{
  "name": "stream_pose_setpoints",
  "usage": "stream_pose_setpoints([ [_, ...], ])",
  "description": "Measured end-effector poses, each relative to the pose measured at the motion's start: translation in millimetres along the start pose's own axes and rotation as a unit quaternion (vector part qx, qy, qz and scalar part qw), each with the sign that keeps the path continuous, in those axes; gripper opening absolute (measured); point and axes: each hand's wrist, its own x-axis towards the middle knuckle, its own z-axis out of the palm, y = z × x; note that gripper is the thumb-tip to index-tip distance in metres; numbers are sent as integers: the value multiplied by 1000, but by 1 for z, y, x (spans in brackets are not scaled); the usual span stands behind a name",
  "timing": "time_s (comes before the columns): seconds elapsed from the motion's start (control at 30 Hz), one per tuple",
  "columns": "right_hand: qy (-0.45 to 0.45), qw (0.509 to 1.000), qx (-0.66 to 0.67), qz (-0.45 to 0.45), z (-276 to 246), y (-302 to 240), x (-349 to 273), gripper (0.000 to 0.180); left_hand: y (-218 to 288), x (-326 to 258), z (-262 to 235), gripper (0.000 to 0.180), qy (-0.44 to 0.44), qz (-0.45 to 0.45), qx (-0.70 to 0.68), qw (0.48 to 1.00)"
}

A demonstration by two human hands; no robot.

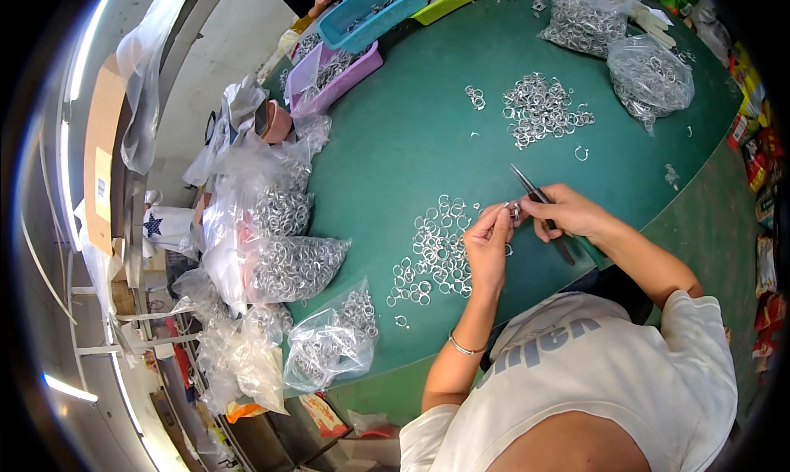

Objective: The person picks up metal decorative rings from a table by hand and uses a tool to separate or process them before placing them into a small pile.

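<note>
Lower centre: left hand pinches a small ring; right hand grips pliers closed on it. Ring heap just left. Open green table beyond; 2 more heaps, 2 bags and 3 trays at top.

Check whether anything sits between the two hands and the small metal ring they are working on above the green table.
Nothing visible does. The left hand and right hand both pinch the ring directly; the right also holds the pliers.
</note>
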Motion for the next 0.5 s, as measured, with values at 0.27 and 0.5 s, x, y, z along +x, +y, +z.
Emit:
stream_pose_setpoints([
  [0.27,95,985,-47,-133,11,9,2,17,26,-9,14,12,65,298,428,851],
  [0.5,137,917,-339,-158,19,-9,1,20,15,0,-21,8,39,158,545,823],
])
